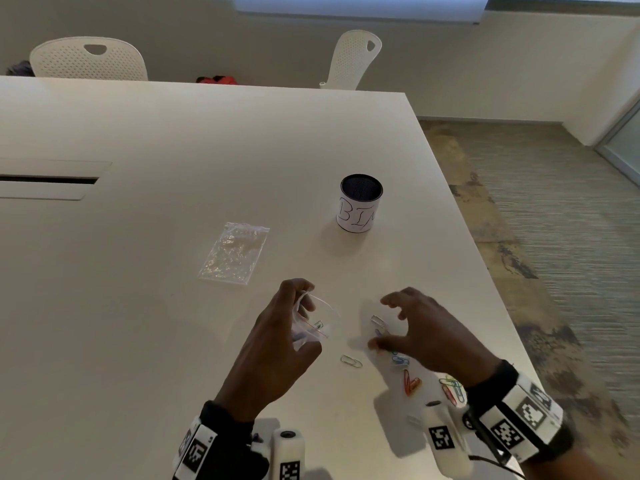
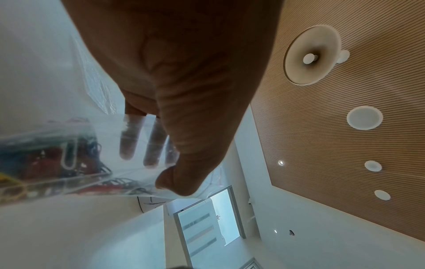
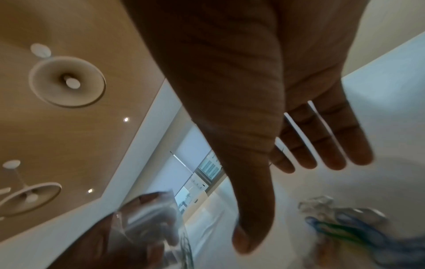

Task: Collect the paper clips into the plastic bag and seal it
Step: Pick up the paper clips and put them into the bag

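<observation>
While the left hand [image 1: 277, 337] holds the plastic bag [image 1: 313, 327] up off the worktop [image 1: 173, 150], thumb and fingers curled round its upper part so the mouth gapes toward the right, the right hand [image 1: 426, 334] hovers just above the loose paper clips [image 1: 412, 381] with fingers spread and lightly bent, gripping nothing that I can make out. These clips lie in a scatter that runs from under the right hand's fingers back toward the right wrist: a pale one [image 1: 378, 321] beneath the fingers, a blue one [image 1: 400, 359] and a red pair further back, and a mixed cluster [image 1: 452, 389] close to the wrist band. One greenish clip [image 1: 351, 361] lies alone between the two hands, its long axis slanting roughly left to right. So the right hand is plainly the nearer to every loose clip, and the bag mouth waits just to its left, a short carry away.

Inside the held bag, the left wrist view shows several coloured clips [image 2: 69, 152] already gathered at the bottom, red and dark ones among them; the zip strip is not pressed shut. A second, flat clear bag [image 1: 233, 252] lies further off on the worktop; whether anything is in it I cannot tell. Beyond it to the right stands a dark mesh cup [image 1: 360, 202] wrapped in hand-lettered paper, its inside hidden from here
</observation>
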